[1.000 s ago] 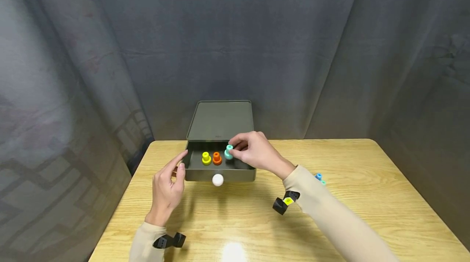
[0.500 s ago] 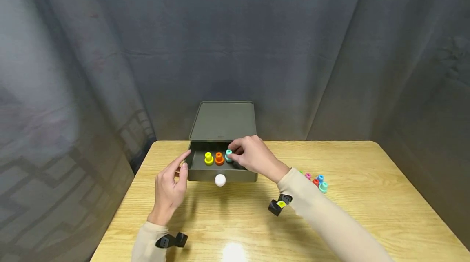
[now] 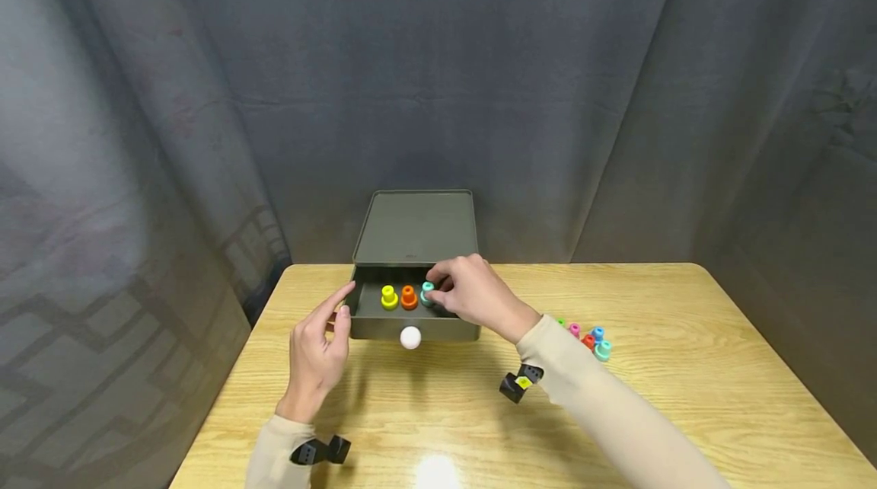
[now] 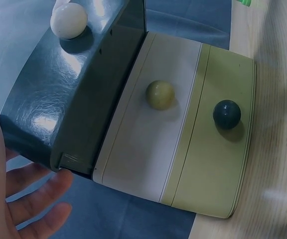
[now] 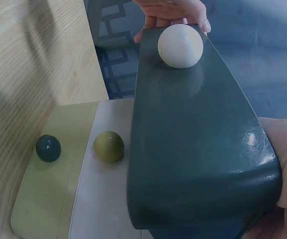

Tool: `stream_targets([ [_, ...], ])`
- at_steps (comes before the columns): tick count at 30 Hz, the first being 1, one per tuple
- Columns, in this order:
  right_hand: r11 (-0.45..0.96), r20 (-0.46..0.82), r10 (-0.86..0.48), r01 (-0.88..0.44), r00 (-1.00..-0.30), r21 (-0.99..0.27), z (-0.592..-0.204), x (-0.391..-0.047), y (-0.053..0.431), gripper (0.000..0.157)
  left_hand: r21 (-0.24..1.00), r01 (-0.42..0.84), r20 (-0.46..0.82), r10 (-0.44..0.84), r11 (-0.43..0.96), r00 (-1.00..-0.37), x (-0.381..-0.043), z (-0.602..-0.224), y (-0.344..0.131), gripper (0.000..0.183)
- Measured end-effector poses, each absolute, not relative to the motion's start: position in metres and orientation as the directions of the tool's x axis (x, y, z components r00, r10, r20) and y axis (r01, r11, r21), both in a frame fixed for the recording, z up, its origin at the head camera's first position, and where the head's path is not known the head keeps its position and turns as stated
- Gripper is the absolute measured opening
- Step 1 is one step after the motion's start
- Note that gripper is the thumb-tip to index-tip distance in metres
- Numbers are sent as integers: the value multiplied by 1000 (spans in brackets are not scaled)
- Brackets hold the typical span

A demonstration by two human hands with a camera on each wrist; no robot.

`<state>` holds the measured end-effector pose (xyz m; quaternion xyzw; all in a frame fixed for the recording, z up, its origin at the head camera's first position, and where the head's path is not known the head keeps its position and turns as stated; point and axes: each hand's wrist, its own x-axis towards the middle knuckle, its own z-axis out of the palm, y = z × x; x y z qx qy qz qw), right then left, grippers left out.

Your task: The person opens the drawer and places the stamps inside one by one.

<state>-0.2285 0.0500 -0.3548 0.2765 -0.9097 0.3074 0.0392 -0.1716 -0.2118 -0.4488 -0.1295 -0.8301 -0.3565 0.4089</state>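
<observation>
A dark green drawer (image 3: pixel 448 329) with a white knob (image 3: pixel 410 337) stands pulled out of a small cabinet (image 3: pixel 418 226). Inside it, a yellow stepped peg (image 3: pixel 389 298) and an orange one (image 3: pixel 409 298) stand upright in a row. My right hand (image 3: pixel 476 292) reaches over the drawer and pinches a turquoise stepped peg (image 3: pixel 428 288), upright beside the orange one. My left hand (image 3: pixel 315 352) is at the drawer's left front corner, index finger along the side and thumb at the front. Both wrist views show the drawer's outside, with the pegs hidden.
Several more pegs, among them a blue one (image 3: pixel 598 333) and a mint one (image 3: pixel 603 350), stand on the wooden table (image 3: pixel 685 397), partly behind the right sleeve. Two lower drawers, white (image 4: pixel 143 149) and pale green (image 4: pixel 208 179), are pushed in. Grey curtains (image 3: pixel 438 93) surround the table.
My right hand has lowered the turquoise peg to the drawer floor, next to the orange one. The left hand keeps its place at the drawer corner.
</observation>
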Motion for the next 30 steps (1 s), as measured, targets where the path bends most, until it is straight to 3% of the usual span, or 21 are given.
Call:
stream_targets([
  [17, 593, 347, -446, -563, -825, -576, -341, -223, 67, 22, 491, 506, 767, -77, 710, -636, -174, -447, -208, 38],
  [30, 513, 513, -245, -559, -823, -651, -337, -206, 107, 12, 482, 476, 755, -74, 736, -651, -173, -445, -210, 38],
])
